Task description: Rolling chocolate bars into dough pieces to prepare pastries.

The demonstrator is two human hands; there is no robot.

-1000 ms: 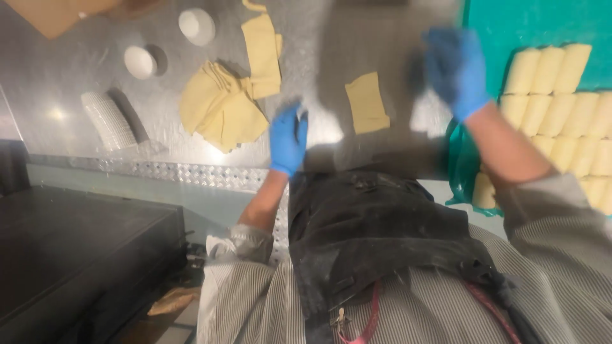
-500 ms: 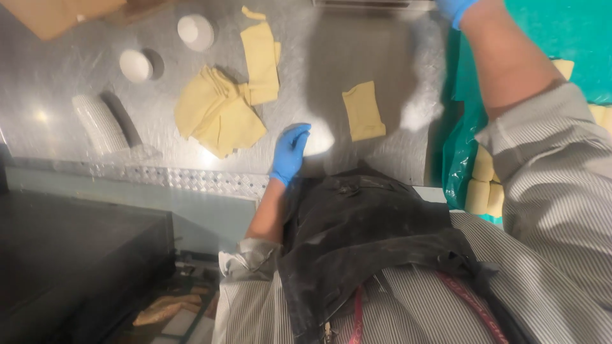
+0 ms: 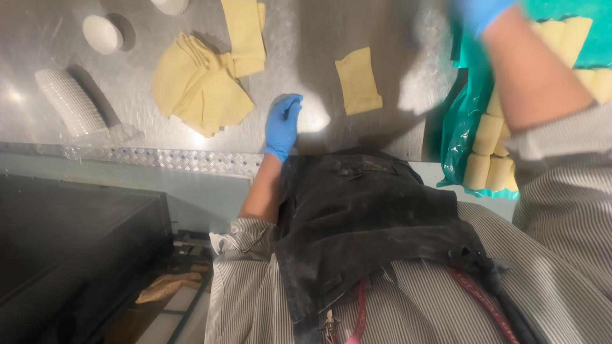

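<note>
A person in a striped shirt and dark apron stands at a floured steel worktable (image 3: 382, 25); the left hand (image 3: 282, 124), in a blue glove, rests empty with fingers loosely curled near the table edge, between a loose pile of pale yellow dough sheets (image 3: 201, 86) and one single rectangular dough sheet (image 3: 358, 81). The blurred gloved right hand (image 3: 478, 9) is raised above rows of finished pale dough rolls (image 3: 488, 150) on green plastic film (image 3: 456, 127); its grip cannot be made out. Judging by this, many rolls are done, several sheets remain flat.
</note>
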